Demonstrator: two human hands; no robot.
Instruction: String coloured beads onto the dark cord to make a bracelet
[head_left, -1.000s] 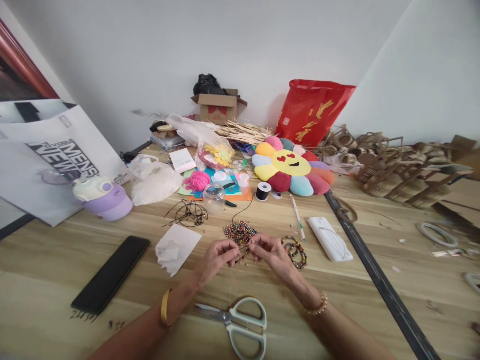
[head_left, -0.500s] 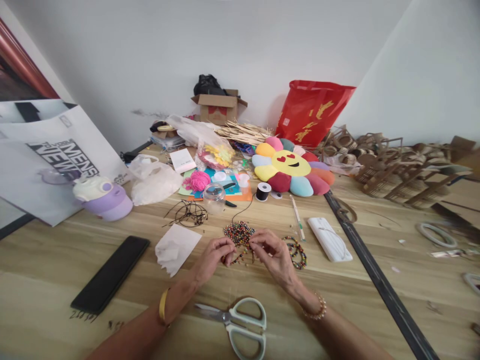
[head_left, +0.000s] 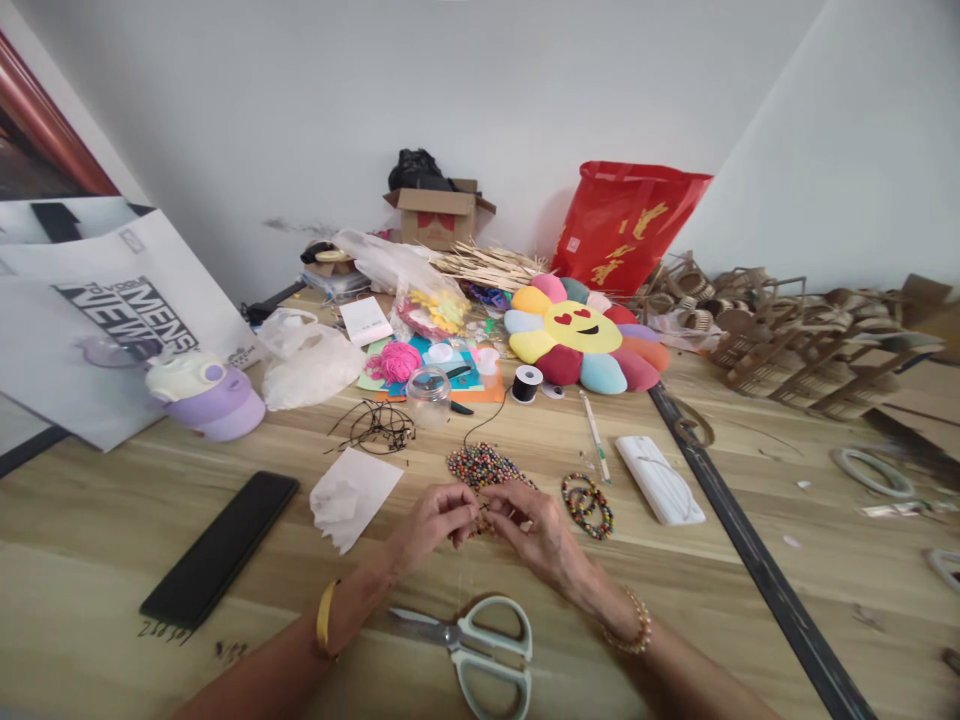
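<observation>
**Fingertips Meet Beside a Heap of Beads**

Nearest the wearer, steel scissors with pale grey-green plastic handles (head_left: 452,635) lie flat between the forearms, apparently parked there for easy reach by either hand. Just beyond, the left hand (head_left: 437,518), a gold-coloured bangle (head_left: 325,618) on its wrist, and the right hand (head_left: 534,527), wearing a pale beaded bracelet (head_left: 636,625), come together. Fingers on both are curled, tips seemingly pinched on a thin black cord (head_left: 484,506); so fine a strand probably demands both hands. Most of it is hidden. Directly behind the fingers spreads a heap of small, round, multicoloured beads (head_left: 484,465), likely kept central for short reaches. Multicoloured beaded loops (head_left: 587,507) rest flat to the right, presumably set aside from the loose ones. Farther back, a white-flanged spool of black cord (head_left: 527,383) stands on end, its loose lead trailing toward the heap, perhaps for easy drawing.

The count, near to far: one pair of scissors, two hands, beads too many to number, what look like two overlapping loops, one tangle of thin black cords (head_left: 381,428), one spool, one clear round jar (head_left: 430,398), one pink ball of yarn (head_left: 397,362), one plush multicoloured flower cushion (head_left: 577,330), one glossy red bag (head_left: 634,225) and one open brown cardboard box (head_left: 437,220).
</observation>
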